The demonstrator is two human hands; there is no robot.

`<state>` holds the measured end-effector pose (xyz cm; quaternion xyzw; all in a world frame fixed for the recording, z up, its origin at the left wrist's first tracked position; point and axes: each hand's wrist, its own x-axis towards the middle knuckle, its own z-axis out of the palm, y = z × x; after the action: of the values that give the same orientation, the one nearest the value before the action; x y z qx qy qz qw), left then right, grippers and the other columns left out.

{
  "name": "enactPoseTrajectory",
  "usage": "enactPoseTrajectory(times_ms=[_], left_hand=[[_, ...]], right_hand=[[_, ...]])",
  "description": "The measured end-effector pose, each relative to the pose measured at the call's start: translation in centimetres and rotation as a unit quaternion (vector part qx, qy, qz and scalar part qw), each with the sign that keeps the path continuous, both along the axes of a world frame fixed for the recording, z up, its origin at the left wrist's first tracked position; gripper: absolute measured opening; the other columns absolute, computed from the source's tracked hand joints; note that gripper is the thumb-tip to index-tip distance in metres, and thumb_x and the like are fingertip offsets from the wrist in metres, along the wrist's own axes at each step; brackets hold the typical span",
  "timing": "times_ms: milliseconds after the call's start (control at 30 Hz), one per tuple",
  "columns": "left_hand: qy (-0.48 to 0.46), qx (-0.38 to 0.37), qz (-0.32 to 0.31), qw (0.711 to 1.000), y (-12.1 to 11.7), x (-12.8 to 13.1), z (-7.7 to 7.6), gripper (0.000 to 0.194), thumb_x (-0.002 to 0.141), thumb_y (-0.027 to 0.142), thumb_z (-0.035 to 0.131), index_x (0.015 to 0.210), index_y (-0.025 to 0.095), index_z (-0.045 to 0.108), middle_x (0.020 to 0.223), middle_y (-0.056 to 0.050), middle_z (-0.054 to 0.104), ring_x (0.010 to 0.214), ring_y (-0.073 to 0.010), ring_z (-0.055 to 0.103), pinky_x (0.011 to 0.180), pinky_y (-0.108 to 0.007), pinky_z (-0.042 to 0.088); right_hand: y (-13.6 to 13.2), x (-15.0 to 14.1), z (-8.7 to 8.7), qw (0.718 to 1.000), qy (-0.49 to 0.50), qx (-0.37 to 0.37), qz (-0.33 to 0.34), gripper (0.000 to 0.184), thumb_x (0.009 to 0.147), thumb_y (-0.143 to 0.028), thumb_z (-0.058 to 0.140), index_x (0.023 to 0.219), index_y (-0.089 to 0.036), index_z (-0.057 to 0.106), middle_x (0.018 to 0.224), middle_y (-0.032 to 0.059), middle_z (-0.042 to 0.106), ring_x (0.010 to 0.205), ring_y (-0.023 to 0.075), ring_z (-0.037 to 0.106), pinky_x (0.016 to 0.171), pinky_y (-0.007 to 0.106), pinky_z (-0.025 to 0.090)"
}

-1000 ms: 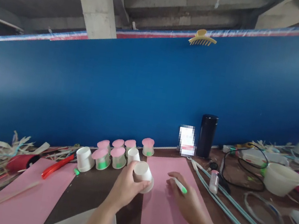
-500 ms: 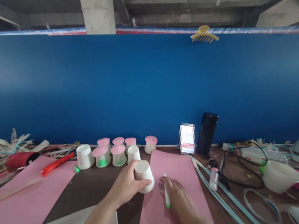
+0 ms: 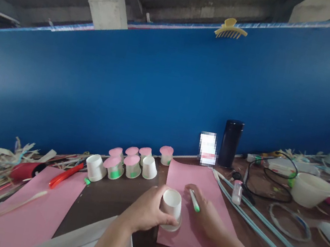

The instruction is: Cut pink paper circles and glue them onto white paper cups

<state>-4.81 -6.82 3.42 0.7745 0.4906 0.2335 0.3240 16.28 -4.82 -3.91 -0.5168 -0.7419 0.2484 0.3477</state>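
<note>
Thumb and fingers of the left hand [image 3: 149,211] clasp a white cup [image 3: 170,210] around its side, pressing from left and front. The cup is held mouth down, its wide rim over the left edge of a pink sheet [image 3: 184,238]; whether the rim touches the paper, I cannot tell. Half a second ago the cup leaned and was farther left; now it stands nearly upright, closer to the person and to the right hand [image 3: 204,212].

That hand pinches a white pen [image 3: 194,200] with a green end, in front of the cup's right side. Before, the hand lay lower over the sheet with the pen slanted more toward the person; now the hand is raised a little and the green end points farther right.

Behind the left hand, two plain cups [image 3: 148,168] and six pink-topped cups [image 3: 115,171] stand where they stood. A gap now shows between the held cup and the nearest plain cup, which it partly overlapped earlier. A red tool [image 3: 65,175], left, and a black bottle [image 3: 230,144], at the back, are unmoved.
</note>
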Motion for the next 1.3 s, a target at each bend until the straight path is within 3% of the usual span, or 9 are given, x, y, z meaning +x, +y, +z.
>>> enactPoseTrajectory(times_ms=[233, 433, 700, 1033, 1300], left_hand=[[0.007, -0.025, -0.002, 1.0, -0.1, 0.4, -0.1, 0.059, 0.053, 0.041, 0.078, 0.105, 0.024, 0.056, 0.101, -0.002, 0.062, 0.089, -0.022, 0.056, 0.077, -0.028, 0.042], [0.033, -0.027, -0.003, 0.999, 0.1, 0.6, -0.7, 0.062, 0.05, 0.043, 0.079, 0.104, 0.026, 0.054, 0.098, 0.0, 0.062, 0.087, -0.0223, 0.057, 0.075, -0.027, 0.041], [0.066, -0.013, -0.002, 0.998, -0.1, 0.9, -0.6, 0.061, 0.051, 0.042, 0.078, 0.104, 0.025, 0.053, 0.096, -0.001, 0.061, 0.085, -0.0223, 0.057, 0.071, -0.027, 0.04], [0.1, 0.019, -0.017, 0.995, -0.5, 1.1, -0.5, 0.055, 0.053, 0.038, 0.077, 0.1, 0.024, 0.054, 0.093, -0.003, 0.06, 0.083, -0.0231, 0.056, 0.068, -0.027, 0.039], [0.101, 0.01, -0.02, 0.995, -0.7, 1.2, -0.4, 0.054, 0.051, 0.044, 0.077, 0.095, 0.025, 0.053, 0.092, -0.002, 0.062, 0.08, -0.023, 0.057, 0.062, -0.027, 0.037]], right_hand=[[0.2, 0.2, 0.7, 0.991, 0.108, 0.048, -0.07, 0.03, 0.089, -0.024, 0.039, 0.118, -0.027, 0.044, 0.113, 0.0078, 0.064, 0.103, 0.0229, 0.061, 0.084, 0.035, 0.047], [0.6, 0.4, 1.1, 0.978, 0.169, 0.064, -0.107, 0.029, 0.091, -0.039, 0.04, 0.113, -0.025, 0.049, 0.088, 0.0049, 0.066, 0.079, 0.0192, 0.066, 0.072, 0.033, 0.052], [0.6, 0.5, 1.4, 0.97, 0.213, 0.043, -0.105, 0.035, 0.089, -0.048, 0.043, 0.111, -0.024, 0.053, 0.082, 0.0027, 0.063, 0.062, 0.0142, 0.063, 0.06, 0.028, 0.054], [0.0, 0.5, 3.0, 0.969, 0.219, 0.062, -0.098, 0.04, 0.087, -0.05, 0.044, 0.114, -0.02, 0.053, 0.074, 0.0023, 0.061, 0.056, 0.0137, 0.06, 0.056, 0.027, 0.054], [-0.4, 1.3, 4.2, 0.983, 0.135, 0.066, -0.109, 0.041, 0.086, -0.048, 0.047, 0.108, -0.017, 0.064, 0.063, 0.001, 0.058, 0.053, 0.0151, 0.056, 0.05, 0.027, 0.048]])
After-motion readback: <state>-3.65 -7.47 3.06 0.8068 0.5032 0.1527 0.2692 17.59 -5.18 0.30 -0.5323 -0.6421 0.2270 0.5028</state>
